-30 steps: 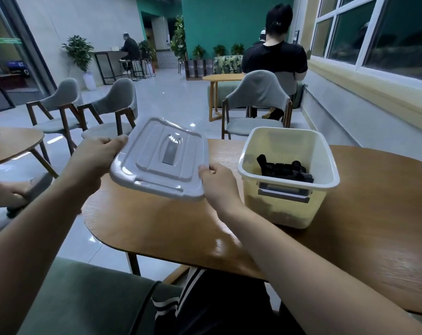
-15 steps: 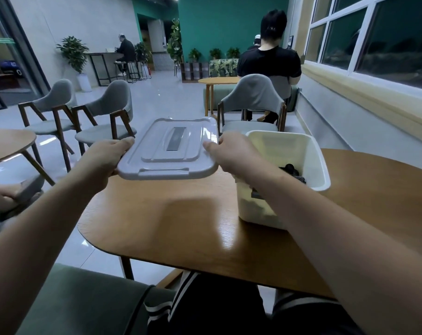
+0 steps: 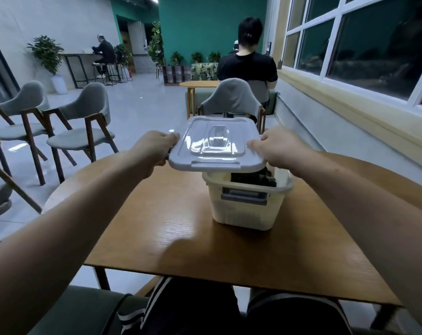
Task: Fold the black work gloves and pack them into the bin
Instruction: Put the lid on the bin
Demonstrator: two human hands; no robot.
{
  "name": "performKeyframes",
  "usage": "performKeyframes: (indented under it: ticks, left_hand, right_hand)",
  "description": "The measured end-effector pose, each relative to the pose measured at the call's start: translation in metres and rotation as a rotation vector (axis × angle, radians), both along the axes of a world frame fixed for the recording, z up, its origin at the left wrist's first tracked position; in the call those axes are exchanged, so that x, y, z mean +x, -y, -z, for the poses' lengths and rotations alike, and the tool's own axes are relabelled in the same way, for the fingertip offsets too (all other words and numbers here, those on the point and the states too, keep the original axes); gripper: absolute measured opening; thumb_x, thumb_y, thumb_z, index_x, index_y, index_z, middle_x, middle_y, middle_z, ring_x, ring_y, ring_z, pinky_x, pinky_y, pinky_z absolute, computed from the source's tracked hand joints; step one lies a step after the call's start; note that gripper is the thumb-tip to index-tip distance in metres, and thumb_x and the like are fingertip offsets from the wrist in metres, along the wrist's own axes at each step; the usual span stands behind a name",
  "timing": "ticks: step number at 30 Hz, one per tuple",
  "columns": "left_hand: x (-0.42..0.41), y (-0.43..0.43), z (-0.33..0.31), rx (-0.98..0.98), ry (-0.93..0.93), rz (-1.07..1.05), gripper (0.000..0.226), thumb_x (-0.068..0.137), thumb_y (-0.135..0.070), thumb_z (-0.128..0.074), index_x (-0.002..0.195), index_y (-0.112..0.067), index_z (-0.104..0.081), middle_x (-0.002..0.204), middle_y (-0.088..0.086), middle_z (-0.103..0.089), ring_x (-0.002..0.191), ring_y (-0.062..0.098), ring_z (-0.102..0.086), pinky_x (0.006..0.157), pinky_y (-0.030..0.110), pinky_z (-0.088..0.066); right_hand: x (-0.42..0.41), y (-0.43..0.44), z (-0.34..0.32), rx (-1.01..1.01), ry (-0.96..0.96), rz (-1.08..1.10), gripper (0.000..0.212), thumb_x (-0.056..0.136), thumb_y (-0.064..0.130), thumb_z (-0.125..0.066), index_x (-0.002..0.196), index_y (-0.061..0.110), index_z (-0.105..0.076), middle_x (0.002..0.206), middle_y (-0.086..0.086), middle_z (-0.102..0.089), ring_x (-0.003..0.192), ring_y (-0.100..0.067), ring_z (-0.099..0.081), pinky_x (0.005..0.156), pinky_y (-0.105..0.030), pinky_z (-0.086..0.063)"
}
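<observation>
Both hands, left (image 3: 154,151) and right (image 3: 280,148), grip the grey lid (image 3: 216,147) above the bin (image 3: 246,204). We see the black gloves (image 3: 255,178) already packed inside; only closing remains, we judge.

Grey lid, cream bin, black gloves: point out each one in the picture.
grey lid (image 3: 217,147): head view, middle of its top face.
cream bin (image 3: 245,210): head view, front wall below the handle.
black gloves (image 3: 253,178): head view, the folded bundle showing under the lid's near edge.
</observation>
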State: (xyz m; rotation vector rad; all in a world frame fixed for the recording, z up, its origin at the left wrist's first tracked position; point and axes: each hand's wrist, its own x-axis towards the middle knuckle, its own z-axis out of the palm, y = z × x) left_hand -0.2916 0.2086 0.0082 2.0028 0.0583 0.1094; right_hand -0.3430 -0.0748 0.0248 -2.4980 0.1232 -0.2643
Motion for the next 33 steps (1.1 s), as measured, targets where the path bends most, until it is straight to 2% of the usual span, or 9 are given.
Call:
performKeyframes:
  ticks: [4,8,14,18,22,25,28,31,33]
  left_hand:
    - [0.007,0.036,0.004,0.059,-0.026,0.065,0.047,0.107,-0.042,-0.058,0.102,0.003,-0.074,0.078,0.010,-0.061,0.072,0.024,-0.050,0.067,0.035,-0.043]
    - [0.011,0.057,0.007,0.093,-0.058,0.124,0.047,0.108,-0.044,-0.056,0.106,0.000,-0.075,0.082,0.009,-0.062,0.076,0.022,-0.051,0.066,0.033,-0.042]
    - [0.016,0.068,0.014,0.197,-0.100,0.199,0.050,0.109,-0.047,-0.052,0.103,-0.002,-0.074,0.079,0.006,-0.056,0.069,0.018,-0.045,0.061,0.029,-0.038]
    - [0.022,0.062,0.020,0.239,-0.098,0.241,0.059,0.107,-0.055,-0.050,0.107,-0.001,-0.073,0.083,0.009,-0.058,0.072,0.021,-0.046,0.062,0.031,-0.037]
    - [0.016,0.060,0.024,0.332,-0.125,0.298,0.066,0.103,-0.071,-0.045,0.107,-0.011,-0.073,0.088,0.007,-0.063,0.077,0.021,-0.051,0.066,0.029,-0.039]
    - [0.013,0.062,0.025,0.348,-0.140,0.316,0.059,0.104,-0.069,-0.044,0.105,-0.017,-0.072,0.086,0.006,-0.061,0.072,0.017,-0.049,0.063,0.025,-0.038]
    - [0.017,0.065,0.024,0.340,-0.131,0.300,0.061,0.104,-0.069,-0.046,0.106,-0.015,-0.073,0.090,0.007,-0.063,0.075,0.018,-0.050,0.065,0.027,-0.039]
    - [0.020,0.067,0.024,0.323,-0.137,0.290,0.063,0.103,-0.069,-0.049,0.110,-0.011,-0.074,0.088,0.007,-0.061,0.074,0.018,-0.049,0.065,0.028,-0.038]
    - [0.022,0.067,0.024,0.312,-0.144,0.292,0.064,0.102,-0.069,-0.051,0.112,-0.010,-0.074,0.089,0.007,-0.061,0.074,0.019,-0.049,0.065,0.028,-0.039]
  right_hand:
    - [-0.004,0.033,0.001,-0.002,0.020,0.072,0.045,0.099,0.047,-0.062,0.096,0.003,-0.072,0.083,-0.008,-0.064,0.072,-0.026,-0.055,0.064,-0.036,-0.038]
    - [-0.014,0.052,0.009,-0.068,0.000,0.093,0.040,0.102,0.037,-0.058,0.077,0.006,-0.062,0.073,-0.008,-0.054,0.065,-0.025,-0.049,0.057,-0.033,-0.033]
    - [-0.019,0.064,0.021,-0.125,-0.004,0.093,0.036,0.103,0.031,-0.054,0.076,0.007,-0.055,0.074,-0.010,-0.051,0.069,-0.027,-0.046,0.056,-0.035,-0.029]
    - [-0.021,0.061,0.027,-0.177,0.010,0.108,0.037,0.103,0.033,-0.053,0.087,0.001,-0.063,0.084,-0.012,-0.063,0.073,-0.026,-0.051,0.055,-0.034,-0.030]
    - [-0.020,0.058,0.029,-0.176,-0.002,0.101,0.036,0.104,0.036,-0.052,0.099,0.004,-0.069,0.095,-0.013,-0.068,0.077,-0.026,-0.056,0.058,-0.033,-0.035]
    - [-0.017,0.058,0.030,-0.155,-0.001,0.107,0.038,0.103,0.035,-0.052,0.100,0.002,-0.069,0.097,-0.016,-0.068,0.074,-0.025,-0.053,0.058,-0.033,-0.035]
    - [-0.015,0.059,0.032,-0.111,0.001,0.110,0.036,0.103,0.034,-0.051,0.108,0.004,-0.068,0.102,-0.016,-0.070,0.082,-0.029,-0.060,0.061,-0.034,-0.038]
    - [-0.016,0.058,0.034,-0.049,0.014,0.110,0.035,0.104,0.035,-0.051,0.116,0.006,-0.066,0.109,-0.014,-0.070,0.099,-0.033,-0.065,0.073,-0.037,-0.048]
    - [-0.018,0.058,0.035,-0.030,0.017,0.103,0.034,0.104,0.035,-0.051,0.118,0.008,-0.065,0.111,-0.012,-0.070,0.102,-0.032,-0.065,0.085,-0.040,-0.053]
